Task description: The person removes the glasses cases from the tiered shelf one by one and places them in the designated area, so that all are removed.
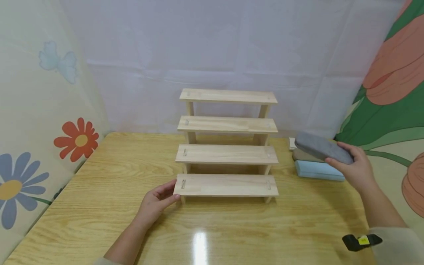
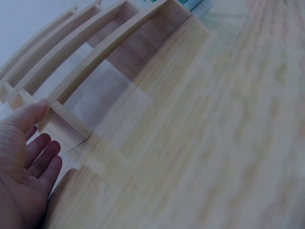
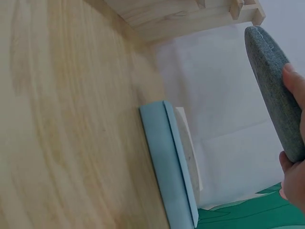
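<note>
A pale wooden display stand [image 1: 226,154] with stepped shelves stands on the table. My left hand [image 1: 155,203] holds the left end of its lowest shelf. In the left wrist view, the thumb [image 2: 31,116] lies at the shelf's corner while the lower fingers curl loosely beside the stand's leg. To the right of the stand, my right hand [image 1: 357,170] grips a grey fabric glasses case [image 1: 319,147] by one end, raised above the other cases. Beneath it a light blue glasses case [image 1: 319,170] lies on the table, with a brownish case [image 1: 302,156] behind it, partly hidden.
The wood-grain table [image 1: 109,191] carries everything. A small white item [image 1: 292,143] sits behind the cases at the back right. A white cloth [image 1: 212,44] hangs behind the stand, and flower-printed panels [image 1: 391,121] stand at both sides.
</note>
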The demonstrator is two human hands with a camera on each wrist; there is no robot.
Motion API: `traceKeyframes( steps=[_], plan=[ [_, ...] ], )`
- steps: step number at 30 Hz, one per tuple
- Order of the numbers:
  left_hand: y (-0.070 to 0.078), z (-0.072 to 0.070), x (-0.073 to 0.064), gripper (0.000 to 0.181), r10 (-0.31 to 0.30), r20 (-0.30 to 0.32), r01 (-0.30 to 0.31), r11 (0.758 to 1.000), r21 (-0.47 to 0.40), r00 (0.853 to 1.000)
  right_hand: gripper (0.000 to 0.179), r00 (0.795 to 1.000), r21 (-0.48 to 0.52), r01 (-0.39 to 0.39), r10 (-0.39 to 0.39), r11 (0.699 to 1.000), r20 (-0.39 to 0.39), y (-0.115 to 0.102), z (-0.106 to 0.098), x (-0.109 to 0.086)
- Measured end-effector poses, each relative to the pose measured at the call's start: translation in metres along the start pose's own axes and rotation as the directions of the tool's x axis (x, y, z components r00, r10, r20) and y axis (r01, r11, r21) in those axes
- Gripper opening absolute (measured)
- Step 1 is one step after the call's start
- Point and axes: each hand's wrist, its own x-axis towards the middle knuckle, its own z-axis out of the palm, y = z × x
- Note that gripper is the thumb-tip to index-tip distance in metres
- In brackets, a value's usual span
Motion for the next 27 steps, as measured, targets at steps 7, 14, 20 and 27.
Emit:
traceKeyframes(
  steps=[7,14,20,27],
  plan=[
    [0.001,0.000,0.001,0.058,0.015,0.002,-0.015,1.000,-0.005,1.000,0.077,1.000,-0.020,0.004,-0.004,1.000,-0.019,0.016,0.001,-0.011],
    [-0.001,0.000,0.002,0.058,0.013,0.002,-0.013,1.000,-0.004,1.000,0.077,1.000,-0.024,-0.008,0.008,1.000,-0.026,0.033,0.007,-0.021],
    [-0.002,0.000,0.002,0.058,0.019,0.005,-0.019,1.000,0.002,1.000,0.075,1.000,-0.015,-0.016,0.016,1.000,-0.016,0.045,0.012,-0.030],
    [-0.004,0.000,0.002,0.058,0.015,0.005,-0.015,1.000,-0.010,1.000,0.074,1.000,-0.045,-0.012,0.012,0.999,-0.006,0.054,0.015,-0.041]
  ],
)
